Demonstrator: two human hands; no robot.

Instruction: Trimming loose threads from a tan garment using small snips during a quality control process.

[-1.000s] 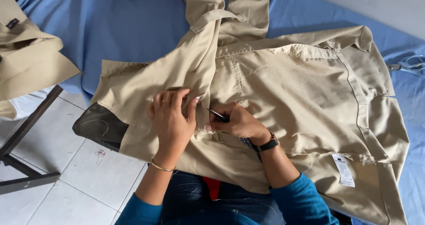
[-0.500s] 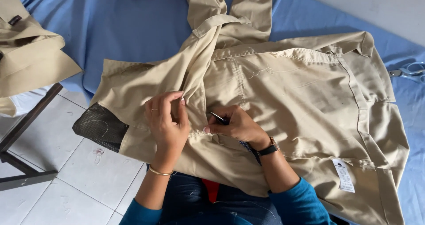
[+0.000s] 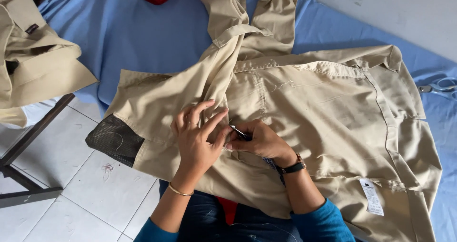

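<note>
Left hand [image 3: 196, 139]: palm down, fingers spread and slightly arched, index finger stretched toward the other hand, thumb tucked under; nothing gripped.
Left wrist: thin gold bangle around it, forearm bare, running down to the lower edge of the view.
Left sleeve: blue, pushed up near the elbow.
Right hand [image 3: 259, 139]: curled into a loose fist, thumb and index finger pinched on a small dark tool [image 3: 239, 132] whose tip points at the left hand.
Right wrist: dark watch strapped on it.
Right sleeve: blue, rolled to mid-forearm.
2 hands: touching at the fingertips.
</note>
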